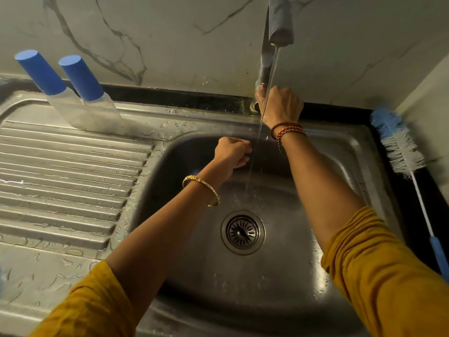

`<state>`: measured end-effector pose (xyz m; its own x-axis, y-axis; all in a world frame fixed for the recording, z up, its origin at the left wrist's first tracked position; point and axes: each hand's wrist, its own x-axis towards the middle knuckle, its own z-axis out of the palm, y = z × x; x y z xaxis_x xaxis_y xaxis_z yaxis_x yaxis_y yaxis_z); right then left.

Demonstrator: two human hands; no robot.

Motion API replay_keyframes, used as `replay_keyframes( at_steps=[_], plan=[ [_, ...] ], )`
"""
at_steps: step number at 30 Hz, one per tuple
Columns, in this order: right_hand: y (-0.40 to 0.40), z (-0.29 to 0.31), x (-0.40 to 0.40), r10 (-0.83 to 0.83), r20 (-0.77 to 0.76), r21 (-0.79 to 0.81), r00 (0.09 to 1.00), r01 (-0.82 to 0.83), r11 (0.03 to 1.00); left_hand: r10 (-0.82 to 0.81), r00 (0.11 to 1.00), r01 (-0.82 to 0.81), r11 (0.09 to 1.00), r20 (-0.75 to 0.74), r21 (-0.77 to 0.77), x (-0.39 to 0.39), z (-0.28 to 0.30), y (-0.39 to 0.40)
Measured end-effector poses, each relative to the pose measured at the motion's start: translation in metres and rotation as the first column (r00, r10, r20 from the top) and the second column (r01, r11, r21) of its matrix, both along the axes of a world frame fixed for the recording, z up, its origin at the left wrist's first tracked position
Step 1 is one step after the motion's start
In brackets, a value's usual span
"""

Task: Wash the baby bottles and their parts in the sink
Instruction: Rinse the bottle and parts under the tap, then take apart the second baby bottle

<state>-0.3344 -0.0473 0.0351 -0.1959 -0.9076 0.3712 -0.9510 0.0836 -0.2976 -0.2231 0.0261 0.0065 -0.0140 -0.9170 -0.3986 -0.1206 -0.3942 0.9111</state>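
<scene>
Meanwhile, two capped baby bottles (80, 100) stood on the drainboard, well left of the left hand (232, 152), whose fingers were curled over the sink (286, 251), apparently holding nothing. Further right, the right hand (279, 105) gripped the tap base (261, 83); a bottle brush (401, 152) lay beyond.

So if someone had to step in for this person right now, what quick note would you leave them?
Right hand grips the base of the tap; water is running into the sink.
Left hand is a loose fist beside the stream, apparently holding nothing.
Two baby bottles stand capped on the drainboard; the bottle brush lies right of the basin.
Nothing is in the basin, so the washing seems left to do.
</scene>
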Motion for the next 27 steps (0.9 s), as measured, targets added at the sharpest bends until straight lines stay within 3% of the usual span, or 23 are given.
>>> replay_keyframes(
  at_steps=[9,17,19,22,23,25,27],
  plan=[
    [0.011,0.000,0.001,-0.090,0.283,0.096,0.955,0.065,0.993,0.018,0.999,-0.017,1.000,-0.043,0.015,-0.003,0.008,0.006],
    [0.065,-0.011,-0.007,0.062,0.617,0.065,0.785,-0.130,0.989,0.049,0.996,-0.050,0.999,-0.069,-0.018,0.014,0.005,0.027],
    [0.085,-0.018,0.003,0.074,0.656,0.132,0.751,-0.211,0.968,0.069,0.996,-0.072,0.996,-0.059,-0.051,0.022,0.003,0.034],
    [0.113,-0.023,0.012,0.121,0.624,0.260,0.772,-0.351,0.899,0.111,0.994,-0.113,0.985,-0.023,-0.126,0.035,0.001,0.046],
    [0.120,-0.023,0.015,0.140,0.625,0.205,0.768,-0.335,0.919,0.136,0.991,-0.133,0.975,0.003,-0.176,0.039,0.000,0.049],
    [0.140,-0.020,0.027,0.157,0.607,-0.049,0.779,-0.160,0.986,0.253,0.965,-0.220,0.922,0.065,-0.320,0.048,0.000,0.058],
    [0.156,-0.021,0.042,0.184,0.553,-0.257,0.813,-0.044,0.965,0.391,0.917,-0.320,0.838,0.076,-0.442,0.059,-0.001,0.065]
  ],
)
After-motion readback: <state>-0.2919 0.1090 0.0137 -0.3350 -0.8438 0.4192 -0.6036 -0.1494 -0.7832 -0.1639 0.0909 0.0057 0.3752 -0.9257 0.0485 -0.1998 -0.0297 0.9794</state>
